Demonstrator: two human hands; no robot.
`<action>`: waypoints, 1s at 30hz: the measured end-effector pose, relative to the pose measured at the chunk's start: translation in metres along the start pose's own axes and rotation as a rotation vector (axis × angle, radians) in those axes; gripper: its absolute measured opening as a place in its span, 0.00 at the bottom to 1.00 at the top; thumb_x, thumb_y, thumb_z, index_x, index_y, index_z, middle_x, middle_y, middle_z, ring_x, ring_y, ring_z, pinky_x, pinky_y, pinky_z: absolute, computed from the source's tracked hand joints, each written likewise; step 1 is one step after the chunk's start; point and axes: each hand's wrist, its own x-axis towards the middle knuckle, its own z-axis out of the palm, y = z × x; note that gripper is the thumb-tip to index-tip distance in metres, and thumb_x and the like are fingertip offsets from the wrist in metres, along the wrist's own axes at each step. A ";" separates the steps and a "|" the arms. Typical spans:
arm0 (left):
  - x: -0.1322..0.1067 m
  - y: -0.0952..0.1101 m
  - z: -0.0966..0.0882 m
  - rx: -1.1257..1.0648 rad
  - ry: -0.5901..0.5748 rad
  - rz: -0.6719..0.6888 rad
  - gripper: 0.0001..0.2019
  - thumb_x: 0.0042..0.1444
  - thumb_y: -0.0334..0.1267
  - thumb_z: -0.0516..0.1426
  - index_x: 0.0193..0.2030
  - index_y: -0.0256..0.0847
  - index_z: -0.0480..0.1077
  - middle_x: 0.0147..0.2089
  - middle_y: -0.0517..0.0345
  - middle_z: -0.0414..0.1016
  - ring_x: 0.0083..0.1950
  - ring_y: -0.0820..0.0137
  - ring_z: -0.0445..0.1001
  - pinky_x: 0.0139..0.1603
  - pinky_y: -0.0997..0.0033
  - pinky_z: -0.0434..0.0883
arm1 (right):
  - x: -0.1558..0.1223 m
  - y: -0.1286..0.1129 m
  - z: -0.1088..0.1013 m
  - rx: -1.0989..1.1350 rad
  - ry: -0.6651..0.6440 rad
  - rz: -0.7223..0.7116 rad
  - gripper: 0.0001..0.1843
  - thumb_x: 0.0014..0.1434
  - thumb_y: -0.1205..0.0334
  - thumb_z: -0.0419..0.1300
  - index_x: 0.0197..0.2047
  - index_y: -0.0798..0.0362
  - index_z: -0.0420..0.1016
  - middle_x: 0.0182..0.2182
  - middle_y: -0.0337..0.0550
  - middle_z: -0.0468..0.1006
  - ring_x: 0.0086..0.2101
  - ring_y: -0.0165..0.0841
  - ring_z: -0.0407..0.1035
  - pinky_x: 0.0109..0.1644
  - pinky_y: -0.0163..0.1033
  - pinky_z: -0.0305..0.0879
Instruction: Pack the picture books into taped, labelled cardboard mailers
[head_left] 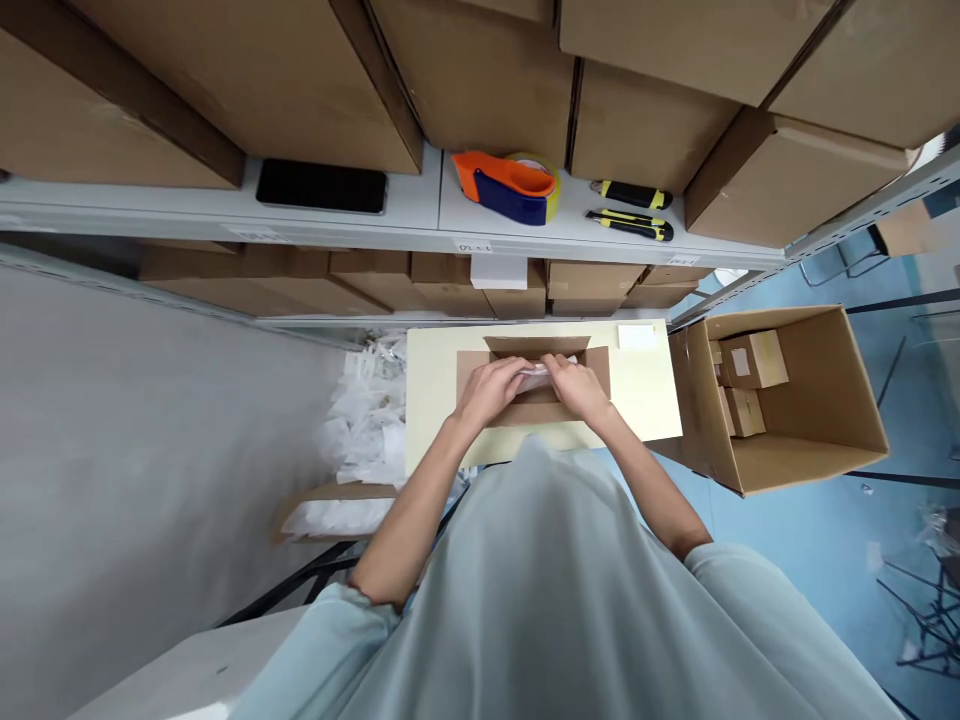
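Observation:
A small open cardboard box lies on a pale yellow tabletop straight below me. Both my hands are inside it, pressed on a white plastic-wrapped item. My left hand has its fingers curled over the item's left end. My right hand grips its right end, fingers closed. Most of the item is hidden under my fingers.
A large open carton holding small boxes stands to the right. White plastic bags are heaped at the left. The shelf above carries a phone, a tape dispenser and two utility knives among big cartons.

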 end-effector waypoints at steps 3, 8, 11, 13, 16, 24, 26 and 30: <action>0.012 -0.016 0.020 0.097 -0.066 -0.047 0.18 0.69 0.34 0.52 0.55 0.48 0.82 0.54 0.49 0.86 0.59 0.53 0.80 0.63 0.57 0.75 | 0.012 0.007 0.019 0.040 -0.041 0.020 0.24 0.78 0.71 0.44 0.70 0.53 0.68 0.63 0.61 0.78 0.57 0.46 0.80 0.62 0.50 0.76; 0.025 -0.036 0.055 0.176 -0.184 -0.189 0.19 0.64 0.30 0.55 0.53 0.46 0.83 0.51 0.44 0.86 0.56 0.51 0.82 0.61 0.56 0.76 | 0.040 0.016 0.047 0.069 -0.154 0.049 0.21 0.77 0.74 0.50 0.65 0.56 0.76 0.58 0.62 0.83 0.60 0.45 0.79 0.64 0.48 0.74; 0.029 -0.045 0.073 0.205 -0.233 -0.262 0.19 0.62 0.29 0.57 0.54 0.46 0.84 0.49 0.44 0.87 0.54 0.51 0.84 0.58 0.58 0.76 | 0.056 0.019 0.059 0.072 -0.215 0.070 0.15 0.77 0.65 0.59 0.63 0.57 0.78 0.58 0.59 0.82 0.58 0.44 0.79 0.63 0.50 0.76; 0.032 -0.049 0.081 0.219 -0.269 -0.302 0.19 0.61 0.29 0.58 0.54 0.46 0.84 0.47 0.44 0.88 0.54 0.51 0.84 0.58 0.59 0.76 | 0.066 0.019 0.064 0.079 -0.242 0.089 0.19 0.75 0.55 0.66 0.64 0.55 0.77 0.61 0.54 0.80 0.56 0.44 0.78 0.61 0.53 0.79; 0.038 -0.052 0.087 0.222 -0.288 -0.333 0.17 0.62 0.30 0.59 0.53 0.44 0.85 0.47 0.43 0.88 0.54 0.49 0.84 0.59 0.57 0.76 | 0.077 0.015 0.067 0.096 -0.254 0.118 0.24 0.74 0.50 0.67 0.66 0.52 0.75 0.63 0.50 0.78 0.56 0.43 0.78 0.59 0.55 0.80; -0.002 -0.054 0.060 0.138 -0.008 -0.241 0.23 0.71 0.38 0.54 0.69 0.42 0.77 0.73 0.45 0.75 0.75 0.51 0.70 0.79 0.52 0.64 | 0.013 0.049 0.074 0.221 0.057 0.089 0.24 0.80 0.67 0.48 0.71 0.55 0.74 0.70 0.58 0.75 0.66 0.43 0.73 0.71 0.48 0.70; -0.029 -0.062 0.051 0.115 0.247 -0.278 0.25 0.72 0.46 0.55 0.71 0.39 0.73 0.76 0.40 0.71 0.77 0.48 0.66 0.81 0.46 0.60 | -0.018 0.072 0.083 0.361 0.384 0.129 0.24 0.80 0.62 0.47 0.71 0.56 0.74 0.68 0.59 0.76 0.66 0.45 0.72 0.73 0.50 0.69; -0.071 -0.069 0.045 0.051 0.492 -0.521 0.41 0.63 0.55 0.66 0.76 0.31 0.64 0.72 0.28 0.71 0.75 0.38 0.67 0.78 0.37 0.64 | -0.058 0.101 0.104 0.574 0.635 0.350 0.32 0.77 0.48 0.55 0.73 0.61 0.69 0.65 0.67 0.77 0.61 0.51 0.76 0.64 0.57 0.76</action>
